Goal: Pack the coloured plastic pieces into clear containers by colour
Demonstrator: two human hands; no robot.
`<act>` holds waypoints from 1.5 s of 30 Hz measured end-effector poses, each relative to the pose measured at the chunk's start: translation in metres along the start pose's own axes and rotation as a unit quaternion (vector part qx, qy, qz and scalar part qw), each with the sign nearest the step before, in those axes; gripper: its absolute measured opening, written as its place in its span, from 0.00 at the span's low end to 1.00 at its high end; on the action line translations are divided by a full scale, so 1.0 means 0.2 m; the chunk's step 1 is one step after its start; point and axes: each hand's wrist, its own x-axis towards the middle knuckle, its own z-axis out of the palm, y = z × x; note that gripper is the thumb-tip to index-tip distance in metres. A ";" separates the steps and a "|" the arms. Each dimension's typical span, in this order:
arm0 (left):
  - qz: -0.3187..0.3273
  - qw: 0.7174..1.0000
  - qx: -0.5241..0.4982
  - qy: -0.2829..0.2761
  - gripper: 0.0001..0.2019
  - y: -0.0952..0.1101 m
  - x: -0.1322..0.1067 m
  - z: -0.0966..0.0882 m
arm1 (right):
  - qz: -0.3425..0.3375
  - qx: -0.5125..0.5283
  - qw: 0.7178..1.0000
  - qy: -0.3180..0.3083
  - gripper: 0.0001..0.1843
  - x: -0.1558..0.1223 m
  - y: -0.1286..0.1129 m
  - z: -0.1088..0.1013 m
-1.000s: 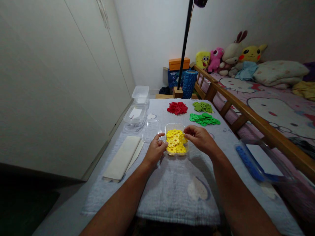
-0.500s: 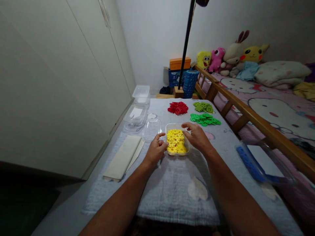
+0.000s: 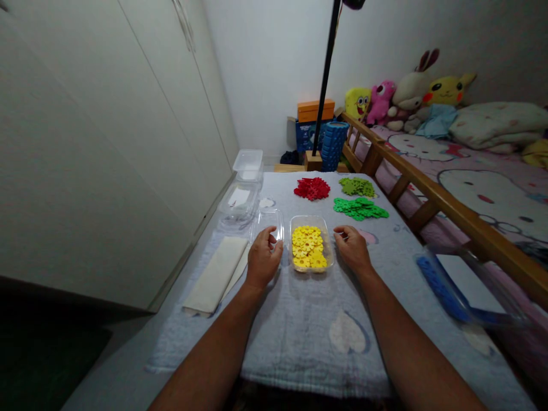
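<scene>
A clear plastic container (image 3: 331,251) stands on the cloth-covered table, holding yellow flower-shaped plastic pieces (image 3: 307,245). To its left is my left hand (image 3: 263,260), fingers curved and thumb apart, with nothing in it; it is apart from the container. A clear plastic lid (image 3: 274,216) lies just beyond that hand and is partly covered by it. On the container's other side rests my right hand (image 3: 353,248), fingers loosely bent and parted from the thumb, also holding nothing.
Piles of red pieces (image 3: 311,188), olive-green pieces (image 3: 357,186) and bright green pieces (image 3: 359,208) lie farther back. Stacked clear containers (image 3: 240,200) and a folded beige cloth (image 3: 218,274) are left. A container with blue pieces (image 3: 440,291) sits right, beside the wooden bed rail (image 3: 423,197).
Both hands have come away from the container of yellow pieces, the left moving left and the right moving right. The view has shifted slightly.
</scene>
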 end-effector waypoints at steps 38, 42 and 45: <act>0.057 0.938 0.339 -0.050 0.10 -0.01 0.04 0.06 | -0.004 -0.017 0.998 -0.062 0.11 -0.02 0.05 0.00; 0.076 0.960 0.268 -0.005 0.08 -0.01 0.05 0.05 | 0.002 -0.011 0.998 -0.063 0.11 -0.02 0.04 0.00; 0.091 0.978 0.188 0.027 0.07 0.00 0.04 0.04 | 0.009 -0.003 0.998 -0.056 0.10 -0.02 0.04 0.00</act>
